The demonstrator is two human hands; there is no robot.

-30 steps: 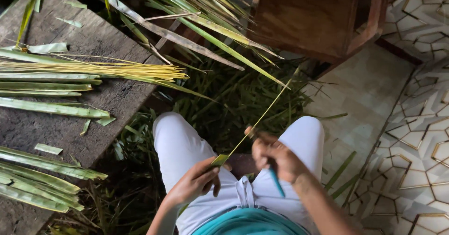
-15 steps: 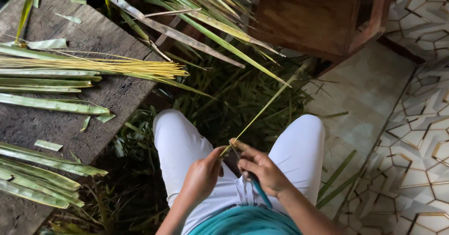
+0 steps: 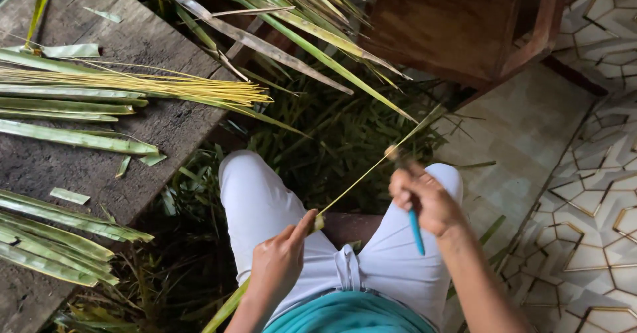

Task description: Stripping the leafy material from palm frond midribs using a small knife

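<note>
The thin yellow-green leaf rib (image 3: 361, 182) is stretching taut over the person's lap, running from the left hand (image 3: 282, 257) up and away past the right hand (image 3: 424, 200) toward its far tip above the leaf litter. The left hand is pinching the rib's near end between thumb and fingers, pressed tight, just above the left thigh of the white trousers (image 3: 259, 200). The right hand is closing in a fist around a blue-handled knife (image 3: 415, 230), the blade end meeting the rib near the top of the fist, though the blade itself is too blurred to make out. Half a second earlier the two hands were sitting almost together at the rib's near end; now the right hand is travelling well out along it, up over the right knee, so the knife is apparently scraping leaf blade off the rib in one long outward stroke, and this stroke seems to be nearing its finish. Around the legs, green leaf scraps (image 3: 332, 127) are lying thick on the ground. To the left, a weathered wooden bench (image 3: 166, 124) is carrying a bundle of cleaned yellow ribs (image 3: 166, 87) and uncut green palm leaflets (image 3: 60, 237); a brown wooden stool (image 3: 464, 21) is standing ahead on the patterned tile floor (image 3: 584, 194).
</note>
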